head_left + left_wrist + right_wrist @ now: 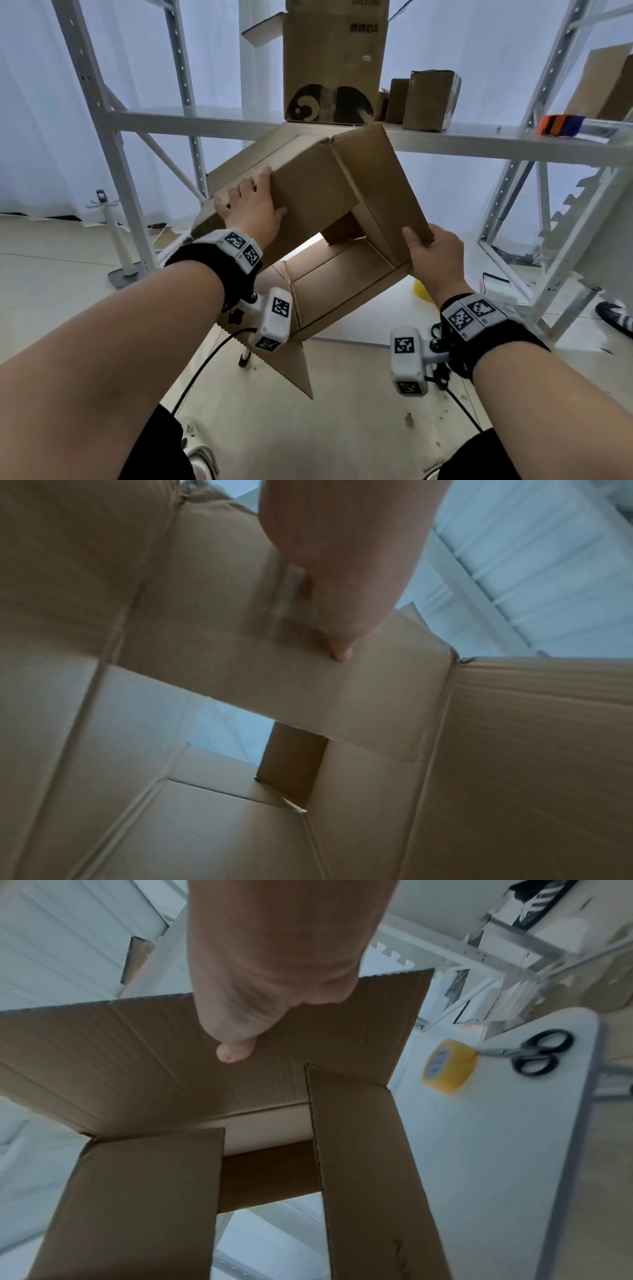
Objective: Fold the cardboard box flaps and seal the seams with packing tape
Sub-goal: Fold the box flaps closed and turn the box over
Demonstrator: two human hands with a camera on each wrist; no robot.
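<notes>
White metal shelving rack (205, 125) ahead, diagonally braced; tall printed carton (334, 61) and smaller cartons on its shelf. White curtains (34, 120) behind, backlit, light cool and diffuse. Pale beige floor (51, 274); white pole stand (116, 236) left, white desk (496, 1150) right.

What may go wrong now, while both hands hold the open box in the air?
1. The right hand pinches only one flap of the cardboard box; the flap may bend at its crease and the box may swing.
2. The left hand grips just a top edge, so the tilted box could slip.
3. Lowered carelessly, the box might knock the tape roll or scissors.
</notes>
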